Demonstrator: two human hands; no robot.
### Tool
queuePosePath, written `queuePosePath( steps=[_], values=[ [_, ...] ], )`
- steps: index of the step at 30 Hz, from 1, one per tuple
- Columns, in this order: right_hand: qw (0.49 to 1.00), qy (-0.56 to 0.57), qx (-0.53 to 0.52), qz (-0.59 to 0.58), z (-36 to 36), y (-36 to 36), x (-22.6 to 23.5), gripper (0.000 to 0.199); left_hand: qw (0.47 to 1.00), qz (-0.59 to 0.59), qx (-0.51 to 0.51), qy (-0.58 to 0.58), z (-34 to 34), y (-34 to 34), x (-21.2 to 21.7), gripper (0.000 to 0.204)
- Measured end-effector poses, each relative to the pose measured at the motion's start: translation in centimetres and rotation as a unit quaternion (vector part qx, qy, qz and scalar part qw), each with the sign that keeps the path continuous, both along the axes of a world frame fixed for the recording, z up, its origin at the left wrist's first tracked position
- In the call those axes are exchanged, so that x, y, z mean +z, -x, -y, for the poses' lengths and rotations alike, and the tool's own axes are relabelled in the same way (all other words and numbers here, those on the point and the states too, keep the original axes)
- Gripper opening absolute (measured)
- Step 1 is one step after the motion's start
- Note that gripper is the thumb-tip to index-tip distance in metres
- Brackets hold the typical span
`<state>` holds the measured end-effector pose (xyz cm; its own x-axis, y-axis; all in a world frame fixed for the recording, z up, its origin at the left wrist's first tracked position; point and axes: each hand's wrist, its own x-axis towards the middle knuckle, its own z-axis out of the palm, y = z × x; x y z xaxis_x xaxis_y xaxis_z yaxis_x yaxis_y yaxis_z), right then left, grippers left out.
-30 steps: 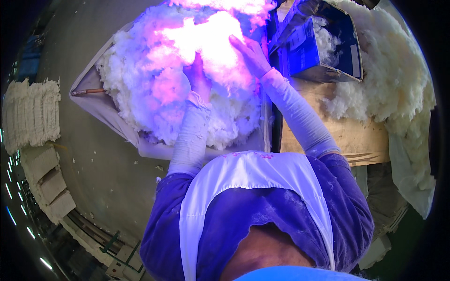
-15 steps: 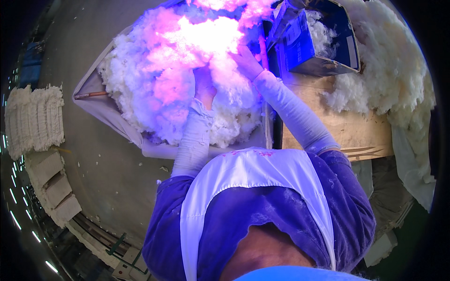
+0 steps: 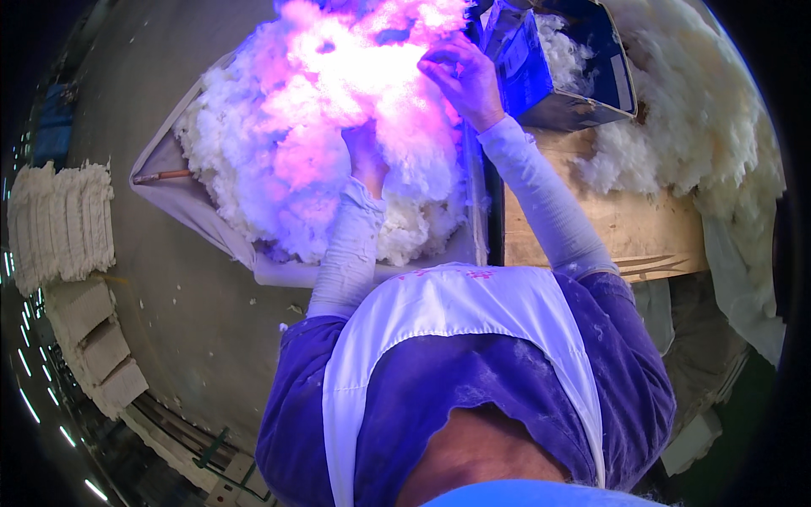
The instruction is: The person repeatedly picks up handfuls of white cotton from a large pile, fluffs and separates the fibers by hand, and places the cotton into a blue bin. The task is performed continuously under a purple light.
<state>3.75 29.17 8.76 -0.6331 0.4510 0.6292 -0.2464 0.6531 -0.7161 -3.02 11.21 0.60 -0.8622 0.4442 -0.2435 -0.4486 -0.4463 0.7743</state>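
A big heap of raw white fibre lies on a light table in front of me, its middle glowing pink-violet under a lamp. My left hand is pushed into the heap, fingers buried in the fluff. Higher up, my right hand pinches at the lit fibre near the heap's right edge. Both forearms wear pale sleeves.
A blue box holding some fibre stands at the upper right on a wooden pallet. More loose fibre is piled at the right. Stacked whitish bales sit at the far left on the grey floor.
Both hands have kept working in the glowing fibre; the right hand has shifted up toward the blue box, and the left has dug deeper into the heap.
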Motion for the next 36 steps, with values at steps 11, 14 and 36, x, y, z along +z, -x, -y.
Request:
queuePosePath(
  steps=[11, 14, 36],
  values=[
    [0.991, -0.075, -0.076, 0.084, 0.9, 0.3, 0.1, 0.014, 0.999, -0.042, 0.023, -0.017, -0.9, -2.1, 2.6, 0.013],
    [0.994, -0.033, -0.088, 0.059, 0.4, 0.0, 0.0, 0.013, 0.997, -0.066, 0.019, -0.021, -0.8, -1.9, 2.1, 0.012],
    [0.876, -0.199, -0.423, 0.122, -22.0, -13.8, 7.3, 0.016, 0.99, -0.089, -0.098, -0.039, 2.4, 0.9, -3.0, 0.038]
  ],
)
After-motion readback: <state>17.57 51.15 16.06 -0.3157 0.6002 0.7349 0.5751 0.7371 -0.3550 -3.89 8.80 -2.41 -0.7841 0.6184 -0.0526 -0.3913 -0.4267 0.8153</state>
